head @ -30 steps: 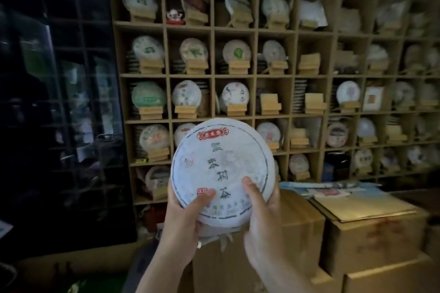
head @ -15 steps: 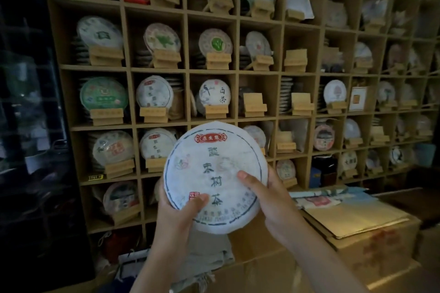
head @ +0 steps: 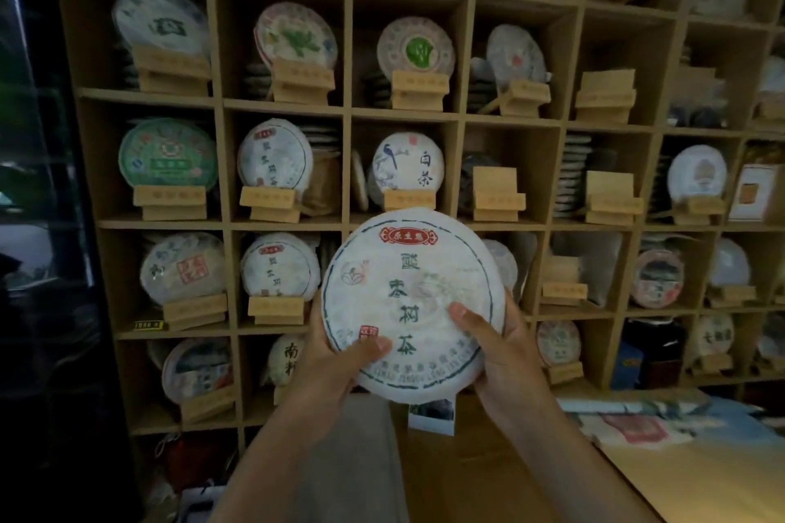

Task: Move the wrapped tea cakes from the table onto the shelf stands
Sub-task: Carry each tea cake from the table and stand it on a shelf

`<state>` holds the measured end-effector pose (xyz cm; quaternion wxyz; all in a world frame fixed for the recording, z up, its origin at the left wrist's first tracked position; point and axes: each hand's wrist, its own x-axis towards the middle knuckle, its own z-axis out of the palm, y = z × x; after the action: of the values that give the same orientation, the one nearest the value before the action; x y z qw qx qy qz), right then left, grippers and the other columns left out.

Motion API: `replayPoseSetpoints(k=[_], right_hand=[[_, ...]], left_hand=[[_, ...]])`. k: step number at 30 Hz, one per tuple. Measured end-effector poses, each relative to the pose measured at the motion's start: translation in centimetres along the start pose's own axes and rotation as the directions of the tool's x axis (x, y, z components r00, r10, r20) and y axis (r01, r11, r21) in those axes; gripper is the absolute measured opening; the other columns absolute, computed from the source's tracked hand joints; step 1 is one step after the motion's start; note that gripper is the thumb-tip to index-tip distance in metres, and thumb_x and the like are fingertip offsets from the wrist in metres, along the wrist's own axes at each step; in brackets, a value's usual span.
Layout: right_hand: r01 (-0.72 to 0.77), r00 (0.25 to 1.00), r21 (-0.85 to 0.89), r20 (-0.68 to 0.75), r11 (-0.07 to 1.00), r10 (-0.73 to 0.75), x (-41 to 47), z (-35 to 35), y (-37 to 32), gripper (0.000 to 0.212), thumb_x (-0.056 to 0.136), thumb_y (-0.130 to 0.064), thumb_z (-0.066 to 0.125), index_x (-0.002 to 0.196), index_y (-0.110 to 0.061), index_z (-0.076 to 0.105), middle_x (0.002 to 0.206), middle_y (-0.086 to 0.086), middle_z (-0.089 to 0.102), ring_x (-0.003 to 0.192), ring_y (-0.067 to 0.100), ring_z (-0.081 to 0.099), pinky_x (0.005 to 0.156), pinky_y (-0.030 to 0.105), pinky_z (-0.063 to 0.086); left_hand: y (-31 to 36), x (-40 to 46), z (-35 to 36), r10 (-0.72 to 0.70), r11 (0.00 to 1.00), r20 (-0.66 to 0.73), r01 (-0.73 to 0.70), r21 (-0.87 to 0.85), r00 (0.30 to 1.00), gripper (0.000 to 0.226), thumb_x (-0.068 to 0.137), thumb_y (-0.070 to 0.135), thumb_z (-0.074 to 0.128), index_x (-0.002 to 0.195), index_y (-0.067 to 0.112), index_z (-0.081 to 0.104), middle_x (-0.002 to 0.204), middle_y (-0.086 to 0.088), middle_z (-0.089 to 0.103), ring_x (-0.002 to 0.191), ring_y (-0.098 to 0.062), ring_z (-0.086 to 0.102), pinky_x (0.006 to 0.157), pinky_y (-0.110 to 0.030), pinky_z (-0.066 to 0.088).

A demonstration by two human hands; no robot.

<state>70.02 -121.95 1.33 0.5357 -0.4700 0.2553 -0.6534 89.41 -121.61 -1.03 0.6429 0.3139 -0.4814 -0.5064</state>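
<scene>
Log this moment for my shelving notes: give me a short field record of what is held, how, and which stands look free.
held item: wrapped tea cake, face toward the camera, upright
left hand: grips the cake's lower left edge, thumb on its face
right hand: grips the lower right edge, thumb on its face
cake on a stand: no, held in front of the shelf
free stands seen: empty stand in the cell right of the bird-print cake; another empty stand in the row above
</scene>
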Motion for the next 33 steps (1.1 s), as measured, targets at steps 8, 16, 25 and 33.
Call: replayPoseSetpoints(k=[8,16,25,33], right_hand=[[0.017,0.993,0.003,-0.114,1.000,-0.017,7.9,-3.5,3.9,0.058,0.078,-0.017,0.072,0.130,-0.035,0.056,0.121,-0.002,0.072,0.107,0.019,0.070,0.080,0.046,0.061],[0.071,0.971,-0.091,-0.221,0.993,-0.089,17.1,-5.8,6.6,0.059,0.079,-0.022,0.071,0.135,-0.034,0.054,0.127,-0.001,0.069,0.116,0.023,0.065,0.088,0.051,0.058],[0.150,0.921,-0.147,-0.338,0.978,-0.192,21.4,-8.6,8.9,0.057,0.083,-0.017,0.067,0.137,-0.029,0.053,0.127,0.001,0.068,0.112,0.023,0.068,0.078,0.043,0.061],[0.166,0.886,-0.228,-0.392,0.959,-0.246,21.9,-11.8,8.4,0.053,0.085,-0.015,0.065,0.135,-0.031,0.055,0.130,0.003,0.066,0.116,0.027,0.065,0.082,0.047,0.059]], left_hand=[[-3.5,8.9,-6.2,-0.158,0.972,-0.132,0.178,0.155,0.979,0.073,0.079,0.030,0.078,0.133,0.058,0.037,0.109,-0.003,0.073,0.081,-0.026,0.076,0.066,-0.039,0.059],[-10.9,22.7,-11.6,-0.273,0.934,-0.078,0.283,0.217,0.959,0.066,0.083,-0.001,0.073,0.134,0.031,0.045,0.118,-0.014,0.065,0.107,-0.031,0.064,0.079,-0.040,0.055],[-17.8,34.2,-9.4,-0.398,0.778,0.236,0.189,0.599,0.887,0.099,0.060,0.022,0.085,0.145,0.008,0.037,0.142,-0.015,0.049,0.130,-0.029,0.050,0.111,-0.049,0.040],[-22.4,40.0,-9.0,-0.314,0.675,-0.083,0.284,0.681,0.946,0.104,0.077,0.025,0.083,0.154,0.007,0.015,0.153,-0.014,0.033,0.135,-0.034,0.040,0.111,-0.041,0.038]])
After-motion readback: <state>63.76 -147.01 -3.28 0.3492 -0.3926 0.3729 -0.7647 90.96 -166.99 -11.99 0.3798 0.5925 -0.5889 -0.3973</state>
